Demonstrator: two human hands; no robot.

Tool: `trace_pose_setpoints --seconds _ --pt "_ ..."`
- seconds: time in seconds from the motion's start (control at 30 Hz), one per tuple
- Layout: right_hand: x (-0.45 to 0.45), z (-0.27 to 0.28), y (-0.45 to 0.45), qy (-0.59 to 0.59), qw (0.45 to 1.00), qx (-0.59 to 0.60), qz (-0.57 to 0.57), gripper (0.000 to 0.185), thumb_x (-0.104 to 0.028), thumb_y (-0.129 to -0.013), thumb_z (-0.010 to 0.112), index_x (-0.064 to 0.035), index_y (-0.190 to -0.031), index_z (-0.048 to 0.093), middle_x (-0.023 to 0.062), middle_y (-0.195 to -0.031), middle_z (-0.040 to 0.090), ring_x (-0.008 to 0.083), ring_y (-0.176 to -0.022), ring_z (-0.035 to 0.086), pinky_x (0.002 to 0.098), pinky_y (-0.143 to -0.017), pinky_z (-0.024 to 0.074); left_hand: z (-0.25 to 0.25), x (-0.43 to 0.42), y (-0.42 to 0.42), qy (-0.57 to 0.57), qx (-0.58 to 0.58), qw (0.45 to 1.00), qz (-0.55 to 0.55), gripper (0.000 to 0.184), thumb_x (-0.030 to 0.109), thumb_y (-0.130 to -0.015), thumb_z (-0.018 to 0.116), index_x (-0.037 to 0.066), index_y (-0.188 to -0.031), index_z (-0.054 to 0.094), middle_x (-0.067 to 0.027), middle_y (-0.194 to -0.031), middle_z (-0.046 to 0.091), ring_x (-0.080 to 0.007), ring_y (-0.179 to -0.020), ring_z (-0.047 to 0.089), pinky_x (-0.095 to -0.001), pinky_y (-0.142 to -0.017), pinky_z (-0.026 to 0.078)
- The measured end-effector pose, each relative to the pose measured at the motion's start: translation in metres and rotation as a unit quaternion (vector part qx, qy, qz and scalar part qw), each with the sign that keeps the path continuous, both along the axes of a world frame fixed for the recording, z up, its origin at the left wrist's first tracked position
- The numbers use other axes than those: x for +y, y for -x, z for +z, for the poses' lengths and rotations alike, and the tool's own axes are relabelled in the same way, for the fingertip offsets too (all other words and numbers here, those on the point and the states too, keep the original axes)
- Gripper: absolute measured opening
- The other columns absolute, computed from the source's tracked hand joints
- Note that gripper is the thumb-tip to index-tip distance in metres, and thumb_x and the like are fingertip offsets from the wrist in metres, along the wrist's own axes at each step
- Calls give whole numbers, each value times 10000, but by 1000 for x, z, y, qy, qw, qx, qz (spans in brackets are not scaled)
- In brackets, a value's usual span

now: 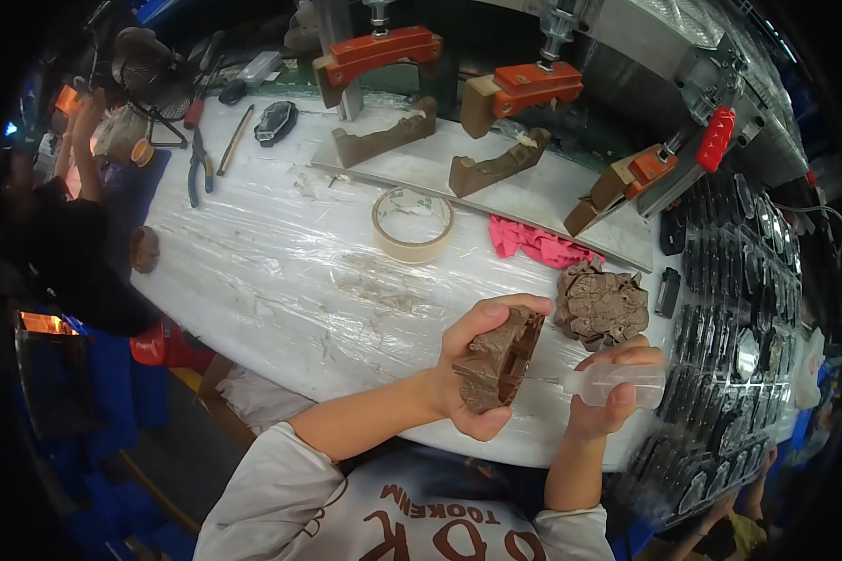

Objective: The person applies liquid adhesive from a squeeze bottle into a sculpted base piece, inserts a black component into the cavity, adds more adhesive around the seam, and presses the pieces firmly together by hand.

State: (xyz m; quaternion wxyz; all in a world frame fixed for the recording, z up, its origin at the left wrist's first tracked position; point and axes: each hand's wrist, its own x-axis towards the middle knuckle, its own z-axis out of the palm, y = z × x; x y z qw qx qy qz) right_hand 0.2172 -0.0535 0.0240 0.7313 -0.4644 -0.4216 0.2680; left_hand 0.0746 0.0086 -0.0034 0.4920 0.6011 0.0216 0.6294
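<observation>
My left hand [456, 360] grips a brown moulded piece [501, 363] on edge, fingers and thumb around its sides, with its hollow, ridged side facing right. In my right hand [601, 416] is a translucent squeeze bottle [627, 383], lying on its side. Its thin tip points left at the hollow of the brown piece; whether the tip touches is too fine to tell. Just beyond the right hand, a second brown piece with a lobed, flower-like surface [602, 304] lies on the plastic-covered table [281, 271].
Tan tape roll [413, 224] and pink cloth [533, 241] lie behind my hands. Orange clamp heads [384, 58] overhang brown cradles [388, 136] on a metal plate. Pliers [197, 168] lie back left. Clear trays of dark parts [720, 346] stand right. Another person's arm [86, 145] is far left.
</observation>
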Motion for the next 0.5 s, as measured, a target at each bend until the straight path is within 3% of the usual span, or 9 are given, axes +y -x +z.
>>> trace_pose_setpoints --seconds 0.23,0.3,0.33,0.43,0.5 --pt "1 -3 -2 -14 1000 6 -16 440 -434 -756 587 -47 -864 409 58 -761 412 132 -601 492 257 -486 452 7 -6 -4 108 -37 993 -30 800 400 -765 617 114 -1335 135 -291 -1178 419 -347 -1062 492 -429 -893 415" --pt "3 -3 -4 -26 999 20 -25 440 -434 -760 591 -48 -873 412 57 -770 415 133 -621 495 257 -501 456 14 -7 -2 292 -33 952 -85 775 440 -776 577 120 -1332 141 -246 -1195 425 -322 -1060 504 -418 -883 430" --pt "4 -3 -5 -37 998 35 -31 440 -434 -764 596 -50 -881 416 55 -780 418 133 -642 498 257 -516 460 16 -5 -2 332 -15 938 -95 684 467 -808 489 122 -1319 194 -217 -1190 447 -314 -1032 532 -416 -865 449" --pt "5 -3 -7 -39 998 40 -41 447 -430 -763 614 -52 -906 425 58 -812 422 139 -666 498 252 -528 458 12 1 -2 425 -28 892 -153 600 455 -833 418 122 -1303 249 -212 -1167 472 -332 -996 553 -421 -850 458" --pt "4 -4 -8 -40 997 33 -49 444 -419 -761 622 -51 -917 429 60 -833 423 142 -665 498 254 -534 461 15 -1 -4 429 -17 893 -137 557 445 -843 379 122 -1287 289 -207 -1144 493 -339 -981 563 -426 -846 462"
